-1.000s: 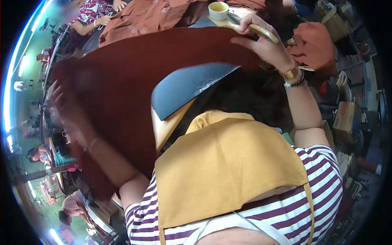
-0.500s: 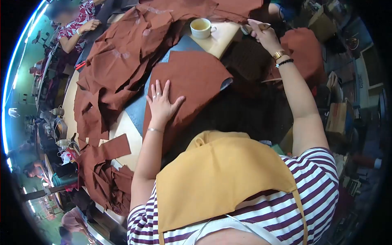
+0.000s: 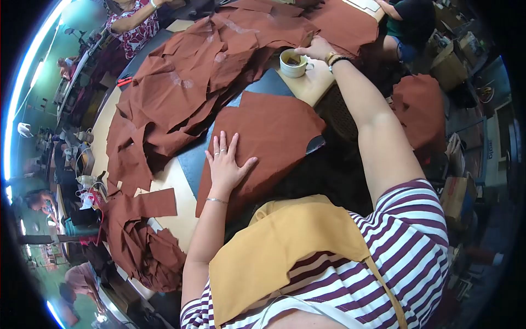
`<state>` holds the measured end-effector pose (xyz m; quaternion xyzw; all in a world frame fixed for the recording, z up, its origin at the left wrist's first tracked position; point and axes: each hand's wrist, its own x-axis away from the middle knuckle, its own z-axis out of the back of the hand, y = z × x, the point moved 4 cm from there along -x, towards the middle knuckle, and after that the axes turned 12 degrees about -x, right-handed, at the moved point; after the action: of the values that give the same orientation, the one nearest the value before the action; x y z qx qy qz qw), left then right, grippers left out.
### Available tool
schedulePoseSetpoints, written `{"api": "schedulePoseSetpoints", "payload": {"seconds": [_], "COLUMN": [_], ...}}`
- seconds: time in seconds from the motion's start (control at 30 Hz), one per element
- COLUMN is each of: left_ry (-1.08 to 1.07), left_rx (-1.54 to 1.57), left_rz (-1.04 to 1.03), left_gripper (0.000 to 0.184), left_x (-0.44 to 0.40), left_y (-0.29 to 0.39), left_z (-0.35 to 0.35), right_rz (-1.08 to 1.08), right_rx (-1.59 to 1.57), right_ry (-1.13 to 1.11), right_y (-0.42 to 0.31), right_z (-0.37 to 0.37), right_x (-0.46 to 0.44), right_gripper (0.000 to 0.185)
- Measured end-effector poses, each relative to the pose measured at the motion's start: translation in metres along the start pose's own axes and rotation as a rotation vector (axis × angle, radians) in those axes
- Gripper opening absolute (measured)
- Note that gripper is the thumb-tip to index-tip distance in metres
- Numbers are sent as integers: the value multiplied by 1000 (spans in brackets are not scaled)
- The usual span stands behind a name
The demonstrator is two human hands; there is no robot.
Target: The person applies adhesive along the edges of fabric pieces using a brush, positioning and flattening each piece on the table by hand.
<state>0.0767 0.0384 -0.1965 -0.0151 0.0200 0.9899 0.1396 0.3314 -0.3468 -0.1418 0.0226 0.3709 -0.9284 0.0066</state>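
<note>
You are in what looks like a cloth or garment workshop: the table [image 3: 176, 171] in front of you bears a large heap of rust-brown fabric [image 3: 175, 82], a smaller crumpled pile [image 3: 145, 249] and a smooth piece spread over a dark board [image 3: 190, 167]. You wear a mustard apron [image 3: 290, 233], and around you other people work at the same table and at benches off to one side, beneath long tube lights [image 3: 15, 104]. Cardboard boxes [image 3: 457, 202] and more rust-brown cloth [image 3: 419, 112] crowd the floor area on your right, by cluttered shelving.
</note>
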Motion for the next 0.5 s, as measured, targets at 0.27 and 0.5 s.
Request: {"api": "schedulePoseSetpoints", "payload": {"seconds": [0.27,0.5], "left_ry": [-2,-9], "left_rx": [1,2], "left_rz": [-2,-26], "left_gripper": [89,93], "left_x": [1,1], "left_y": [-1,-1], "left_z": [1,1], "right_rz": [-153,280], "right_rx": [-984,-69], "right_ry": [169,206], "right_y": [3,-34], "right_z": [23,26], "right_x": [37,92], "right_gripper": [29,30]}}
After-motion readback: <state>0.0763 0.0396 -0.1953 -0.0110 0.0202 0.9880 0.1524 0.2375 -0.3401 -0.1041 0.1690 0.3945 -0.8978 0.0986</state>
